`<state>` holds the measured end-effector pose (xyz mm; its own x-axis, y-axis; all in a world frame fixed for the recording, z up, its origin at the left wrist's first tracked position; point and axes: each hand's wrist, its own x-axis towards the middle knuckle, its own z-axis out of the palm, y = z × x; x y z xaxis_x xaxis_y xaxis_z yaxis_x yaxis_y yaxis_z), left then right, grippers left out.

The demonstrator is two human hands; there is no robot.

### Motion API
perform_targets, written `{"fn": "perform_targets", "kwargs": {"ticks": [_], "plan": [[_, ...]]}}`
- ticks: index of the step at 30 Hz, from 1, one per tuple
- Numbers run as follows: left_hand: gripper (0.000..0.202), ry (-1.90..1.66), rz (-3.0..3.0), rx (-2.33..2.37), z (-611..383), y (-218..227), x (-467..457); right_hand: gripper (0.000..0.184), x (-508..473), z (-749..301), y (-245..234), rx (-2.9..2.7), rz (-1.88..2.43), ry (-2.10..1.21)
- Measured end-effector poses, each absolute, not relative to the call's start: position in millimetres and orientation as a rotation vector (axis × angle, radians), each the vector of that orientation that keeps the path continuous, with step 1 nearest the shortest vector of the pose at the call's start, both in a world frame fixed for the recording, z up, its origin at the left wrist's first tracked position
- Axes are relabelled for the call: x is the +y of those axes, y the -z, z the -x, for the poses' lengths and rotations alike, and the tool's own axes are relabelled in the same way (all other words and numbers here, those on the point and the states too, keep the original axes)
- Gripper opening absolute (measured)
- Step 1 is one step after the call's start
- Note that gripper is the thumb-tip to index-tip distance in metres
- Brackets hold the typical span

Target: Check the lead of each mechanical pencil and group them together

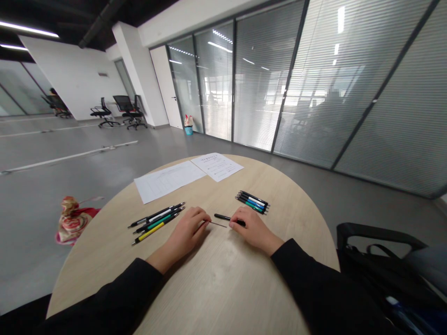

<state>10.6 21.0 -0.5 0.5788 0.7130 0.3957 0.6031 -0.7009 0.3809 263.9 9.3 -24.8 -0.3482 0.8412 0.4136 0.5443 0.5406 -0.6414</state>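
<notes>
My left hand (188, 231) rests near the middle of the round table, its fingers pinched on one end of a thin dark rod (218, 224). The rod's free end points right, toward my other hand; whether it is a pen refill is too small to tell. My right hand (252, 226) is closed on a black pen barrel (222, 217), whose tip sticks out to the left, just beyond the rod. Left of my left hand lie several longer pens, among them a yellow one (153, 232) and a green one (161, 223). Behind my right hand is a row of several shorter pens (253, 202).
Two printed sheets, a wider one (167, 179) and a smaller one (218, 166), lie at the table's (216, 288) far side. A black chair (380, 232) with a bag stands at right. On the floor at left sits a red and cream bundle (74, 221).
</notes>
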Motion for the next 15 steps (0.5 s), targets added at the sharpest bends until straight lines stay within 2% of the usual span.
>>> {"fn": "perform_targets", "kwargs": {"ticks": [10, 15], "plan": [[0.021, -0.77, -2.648, 1.081, -11.6, -0.3, 20.5, 0.022, 9.5, -263.7, 22.3, -2.003, 1.075, -0.527], [0.016, -0.76, -2.695, 1.088, -11.4, 3.3, 22.8, 0.014, 10.2, -262.9, 24.6, -2.031, 1.073, -0.529]]}}
